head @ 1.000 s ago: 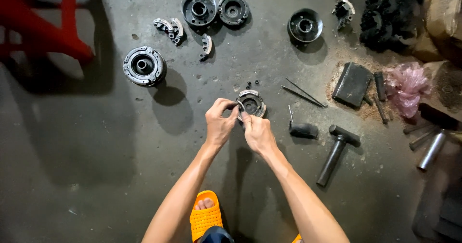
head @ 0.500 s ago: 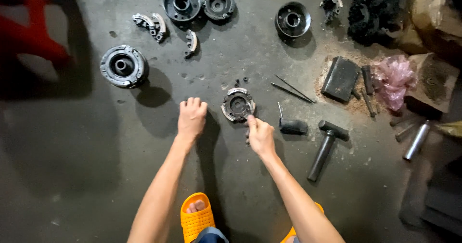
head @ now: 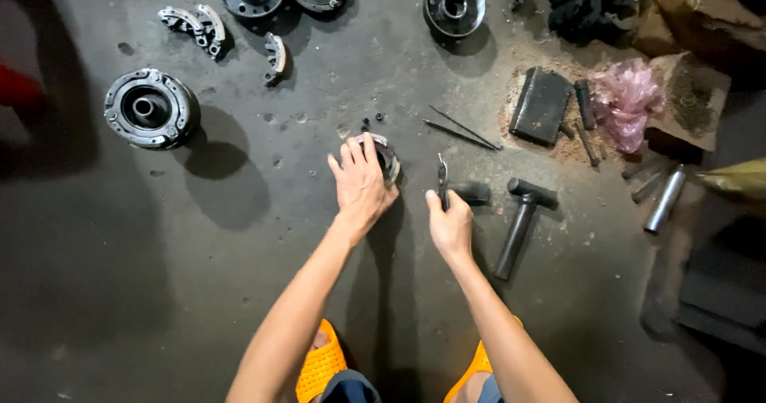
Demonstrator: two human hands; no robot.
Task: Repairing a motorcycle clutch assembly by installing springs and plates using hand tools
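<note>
Small round clutch-type part (head: 386, 157) sits on the concrete floor (head: 120, 275) under the left hand (head: 361, 186); left fingers spread and laid flat over it, covering most of it, only its far rim shows past the fingertips, so pressing or steadying, not a closed grip. Right hand (head: 450, 221) just to the side of that, fingers curled together around the lower end of a thin pointed hand tool (head: 441, 181), looks like small pliers or a pick, tip poking up beyond the thumb; a short dark cylinder (head: 472, 193) lies touching or just beside the right fingertips, can't tell which. Step in hand, as a judgement: part held still while a tool is picked up to work on it; next move likely calls for bringing the tool tip across to the part's rim without letting the part slide. Hammer (head: 520, 221) lies just right of the right hand, two thin rods (head: 463, 128) beyond the fingers, a few tiny loose bits (head: 372, 120) just past the left fingertips. Farther out: big drum hub (head: 148, 108) well to the left, brake shoes (head: 195, 23), more hubs (head: 453, 5) at the far edge, dark block (head: 541, 104), pink bag (head: 627, 100), metal tube (head: 664, 200). Top-row hubs cut off by frame; part's centre hidden by palm; right edge dark, hard to read.
</note>
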